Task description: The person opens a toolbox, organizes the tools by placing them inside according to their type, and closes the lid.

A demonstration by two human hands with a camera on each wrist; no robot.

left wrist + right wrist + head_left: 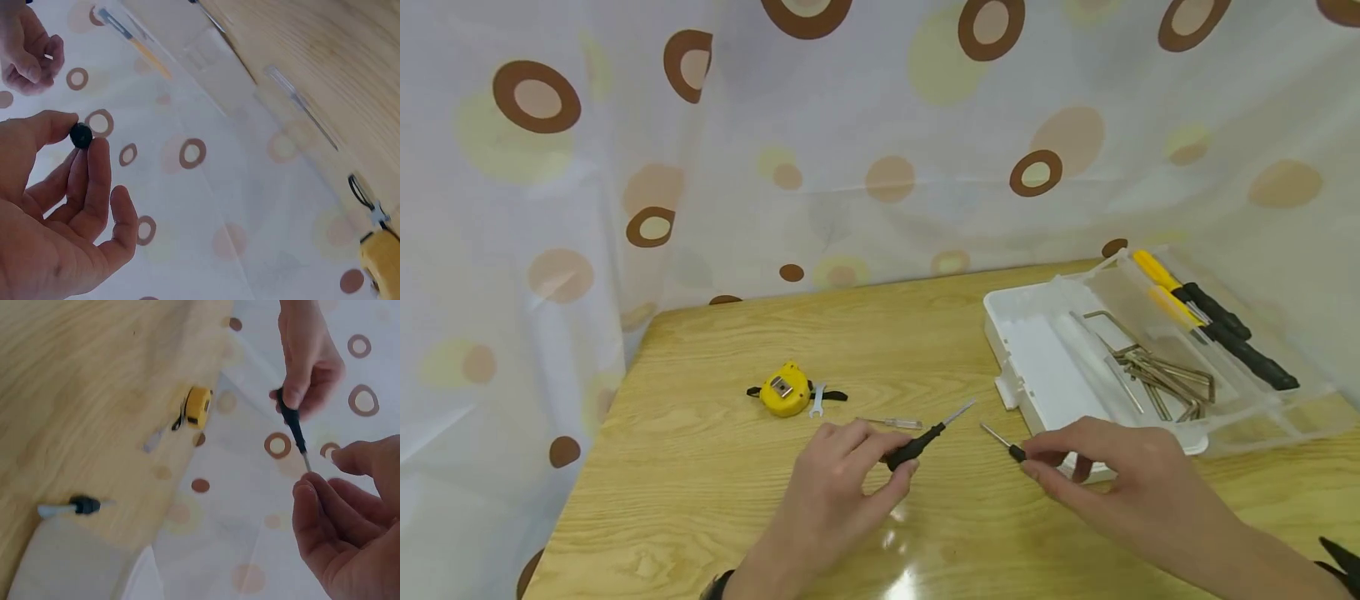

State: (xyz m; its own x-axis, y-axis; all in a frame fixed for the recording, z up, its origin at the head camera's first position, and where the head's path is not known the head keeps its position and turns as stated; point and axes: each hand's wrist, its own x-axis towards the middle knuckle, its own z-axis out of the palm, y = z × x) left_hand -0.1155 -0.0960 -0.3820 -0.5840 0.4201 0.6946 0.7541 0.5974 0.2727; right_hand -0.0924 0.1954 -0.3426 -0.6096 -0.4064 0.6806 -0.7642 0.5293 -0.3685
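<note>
My left hand [842,479] pinches the black handle of a screwdriver [913,447] between thumb and fingers, its metal shaft pointing up and right. The left wrist view shows that handle end-on. My right hand [1120,475] is bent near the shaft tip, thumb and fingertips apart, with nothing visibly gripped. Beneath it in the head view, a small screwdriver [1017,452] with a black collar shows its shaft. The right wrist view shows this small screwdriver [86,504] on the table beside the box, its pale handle visible. Another clear-handled screwdriver [902,423] lies beyond my left hand.
At the right stands an open white box [992,333] holding hex keys [1172,379]. Its clear lid [1318,417] carries yellow-and-black tools [1217,312]. A yellow tape measure [785,393] and small wrench [817,402] lie left of centre. A patterned curtain [850,225] hangs behind the table.
</note>
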